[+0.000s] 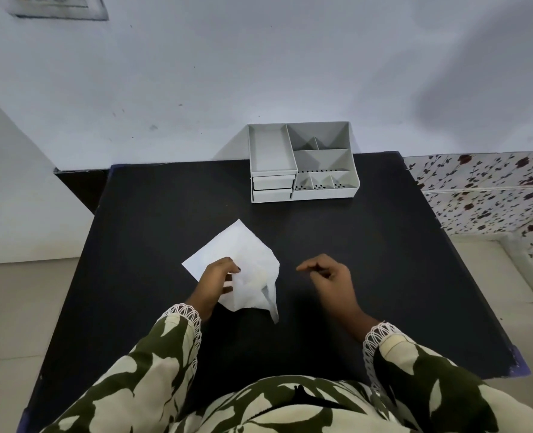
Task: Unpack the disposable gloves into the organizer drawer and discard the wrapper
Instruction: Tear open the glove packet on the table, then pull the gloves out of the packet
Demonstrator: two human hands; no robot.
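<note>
A white paper wrapper (241, 260) lies on the black table (383, 260), its near-right part lifted and crumpled. My left hand (219, 276) grips its near edge. Whether gloves are inside I cannot tell. My right hand (329, 273) hovers to the right of the wrapper, apart from it, fingers curled with nothing in them. The white organizer (302, 164) stands at the table's far edge against the wall. Its two small drawers (273, 187) at the front left are closed. Its open top compartments look empty.
A pale wall runs behind the table. A floral-patterned cloth (493, 189) lies to the right of the table. Light floor tiles (9, 307) show on the left. My patterned sleeves fill the bottom of the view.
</note>
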